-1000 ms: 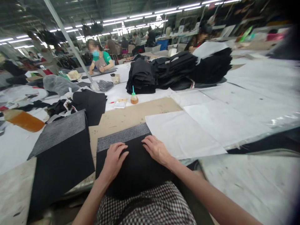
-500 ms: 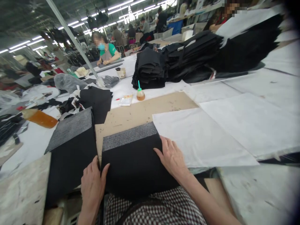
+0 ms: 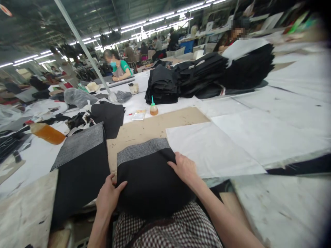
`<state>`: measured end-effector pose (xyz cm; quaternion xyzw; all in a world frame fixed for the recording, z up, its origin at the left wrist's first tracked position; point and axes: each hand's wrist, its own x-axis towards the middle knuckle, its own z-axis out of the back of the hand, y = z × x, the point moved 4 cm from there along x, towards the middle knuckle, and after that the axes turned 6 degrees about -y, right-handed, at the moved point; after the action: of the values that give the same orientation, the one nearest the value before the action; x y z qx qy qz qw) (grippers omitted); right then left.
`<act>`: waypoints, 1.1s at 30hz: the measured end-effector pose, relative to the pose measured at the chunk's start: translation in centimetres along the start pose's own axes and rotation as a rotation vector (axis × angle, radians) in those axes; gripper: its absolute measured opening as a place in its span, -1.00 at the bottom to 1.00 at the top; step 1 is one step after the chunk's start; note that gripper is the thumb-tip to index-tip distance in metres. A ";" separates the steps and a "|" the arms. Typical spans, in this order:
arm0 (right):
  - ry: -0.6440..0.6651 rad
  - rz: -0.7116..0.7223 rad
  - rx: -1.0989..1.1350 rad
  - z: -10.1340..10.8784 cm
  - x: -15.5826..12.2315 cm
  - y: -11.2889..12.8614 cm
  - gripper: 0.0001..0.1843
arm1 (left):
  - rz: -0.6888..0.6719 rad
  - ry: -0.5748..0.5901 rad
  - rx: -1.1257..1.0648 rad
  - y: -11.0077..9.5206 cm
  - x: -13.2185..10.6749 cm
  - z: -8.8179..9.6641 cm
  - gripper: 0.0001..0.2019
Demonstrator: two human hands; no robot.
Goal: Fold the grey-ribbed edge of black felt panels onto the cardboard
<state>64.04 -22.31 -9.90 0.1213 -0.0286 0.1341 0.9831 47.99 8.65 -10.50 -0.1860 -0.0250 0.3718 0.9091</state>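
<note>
A black fabric panel with a grey ribbed band (image 3: 147, 172) lies in front of me on a brown board (image 3: 152, 127) and bulges upward in the middle. My left hand (image 3: 108, 196) grips its left edge, thumb on top. My right hand (image 3: 184, 168) curls over its right edge, fingers tucked around the cloth. A second, similar black and grey panel (image 3: 80, 165) lies flat just to the left.
White paper sheets (image 3: 212, 148) cover the table to the right. A small glue bottle (image 3: 153, 108) stands beyond the board, before tall stacks of black fabric (image 3: 196, 75). Black scraps (image 3: 107, 115) and an orange bottle (image 3: 48, 132) lie left. Other people sit at far tables.
Both hands slid from the top of the panel to its side edges and closed on them. The panel now bunches up between them.
</note>
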 end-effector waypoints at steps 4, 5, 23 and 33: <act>0.066 -0.066 0.098 0.2 -0.3 -0.6 -0.58 | 0.031 0.063 -0.132 0.9 -0.2 0.2 -0.23; 0.080 -0.070 0.135 0.3 -0.7 -0.9 -0.52 | 0.038 0.079 -0.182 1.4 -0.6 0.2 -0.20; -0.143 0.592 0.531 -1.0 0.0 -0.1 -0.68 | -0.844 -0.122 -0.174 -15.3 -3.2 -4.4 -0.81; -0.126 0.555 0.563 -1.4 0.3 -0.6 -0.63 | -0.794 -0.154 -0.148 -16.0 -1.6 -6.9 -0.90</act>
<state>64.50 -22.42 -11.39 0.3815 -0.0826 0.3894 0.8343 58.75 -5.10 -11.03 -0.1985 -0.1894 0.0019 0.9616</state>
